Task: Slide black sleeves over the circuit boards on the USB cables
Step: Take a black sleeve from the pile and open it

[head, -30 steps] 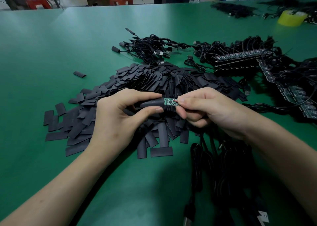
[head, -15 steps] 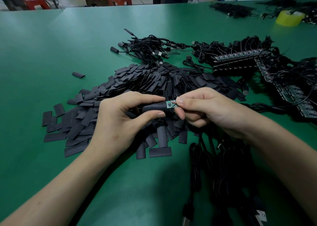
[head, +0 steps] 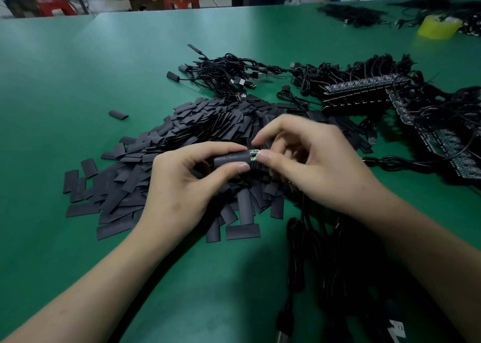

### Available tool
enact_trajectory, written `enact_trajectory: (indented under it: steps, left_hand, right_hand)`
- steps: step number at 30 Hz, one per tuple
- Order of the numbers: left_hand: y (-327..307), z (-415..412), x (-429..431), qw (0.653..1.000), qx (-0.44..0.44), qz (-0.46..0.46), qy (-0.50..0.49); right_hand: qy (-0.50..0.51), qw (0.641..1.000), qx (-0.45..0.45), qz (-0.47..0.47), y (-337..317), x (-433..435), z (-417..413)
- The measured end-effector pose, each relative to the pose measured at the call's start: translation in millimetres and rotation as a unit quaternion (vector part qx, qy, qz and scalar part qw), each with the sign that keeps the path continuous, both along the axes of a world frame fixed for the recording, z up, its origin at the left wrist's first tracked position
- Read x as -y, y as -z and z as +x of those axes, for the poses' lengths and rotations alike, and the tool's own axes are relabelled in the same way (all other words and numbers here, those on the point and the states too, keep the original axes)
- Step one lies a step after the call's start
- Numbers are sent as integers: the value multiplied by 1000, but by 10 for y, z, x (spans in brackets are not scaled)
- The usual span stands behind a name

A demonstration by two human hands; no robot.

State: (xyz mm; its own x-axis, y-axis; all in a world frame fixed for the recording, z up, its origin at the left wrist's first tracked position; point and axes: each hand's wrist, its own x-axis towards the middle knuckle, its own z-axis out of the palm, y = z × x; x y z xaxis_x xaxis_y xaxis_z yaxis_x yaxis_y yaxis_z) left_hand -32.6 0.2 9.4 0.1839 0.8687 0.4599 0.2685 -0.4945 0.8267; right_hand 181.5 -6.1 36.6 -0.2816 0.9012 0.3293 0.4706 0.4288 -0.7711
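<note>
Black sleeve [head: 231,158] pinched in left hand [head: 179,186], circuit board [head: 253,153] tip at right hand [head: 309,165]

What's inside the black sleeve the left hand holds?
A green circuit board pokes from the sleeve, pinched by the right hand; how far it reaches inside is hidden.

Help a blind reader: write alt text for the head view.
The left hand grips a black sleeve almost covering a circuit board, whose bare end the right hand pinches, above a pile of loose sleeves on a green table.
</note>
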Motion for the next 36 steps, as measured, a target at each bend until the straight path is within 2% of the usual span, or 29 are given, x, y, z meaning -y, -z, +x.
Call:
enact_trajectory:
  steps: [4, 8, 15, 19, 24, 33, 36]
  left_hand:
    - [9, -24, -15, 1000, 24, -7, -5]
    - [28, -19, -16, 1000, 29, -12, 1]
    - [18, -17, 8, 1000, 10, 2, 0]
    - [8, 0, 17, 1000, -2, 11, -2]
    - [-11, -1, 7, 999, 3, 30, -12]
    - [-14, 16, 35, 998, -17, 54, -22]
    - [-28, 17, 38, 998, -17, 60, -20]
  right_hand:
    - [5, 992, 33, 120, 9, 26, -5]
    - [12, 979, 60, 193, 30, 11, 10]
    - [14, 970, 80, 230, 63, 8, -1]
    - [14, 976, 67, 205, 53, 46, -39]
    - [23, 995, -33, 89, 22, 61, -48]
    - [7, 995, -103, 13, 88, 79, -116]
    - [-18, 988, -149, -47, 56, 52, -88]
